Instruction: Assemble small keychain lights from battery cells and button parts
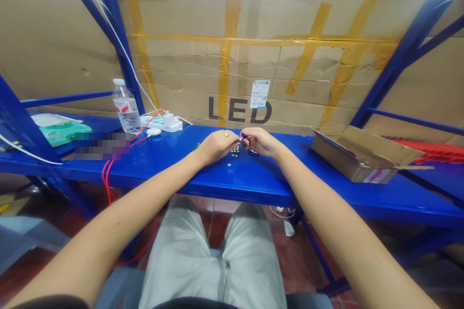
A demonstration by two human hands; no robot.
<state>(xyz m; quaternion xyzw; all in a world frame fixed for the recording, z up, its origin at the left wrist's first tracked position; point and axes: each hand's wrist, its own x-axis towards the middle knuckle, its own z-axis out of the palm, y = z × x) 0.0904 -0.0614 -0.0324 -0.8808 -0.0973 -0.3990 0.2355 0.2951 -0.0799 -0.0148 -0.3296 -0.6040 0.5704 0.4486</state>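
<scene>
My left hand [219, 146], with a ring on one finger, rests low over the blue table [163, 154]. Its fingertips are pinched together and meet those of my right hand [260, 141]. Between the two hands shows a tiny purple and whitish piece [242, 138], too small to name. My right hand is curled, its fingers closed around that spot. Several small shiny metal pieces [235, 150] lie on the table below the fingertips. A dark purple looped item [253, 153] lies under my right hand. A small pale disc [229, 164] sits nearer the front edge.
An open cardboard box [362, 159] stands at right, near red trays [444, 151]. To the left are a water bottle [126, 108], a white power strip [170, 126], red cables [106, 178] and a tissue pack [61, 130]. A large LED carton [181, 72] backs the table.
</scene>
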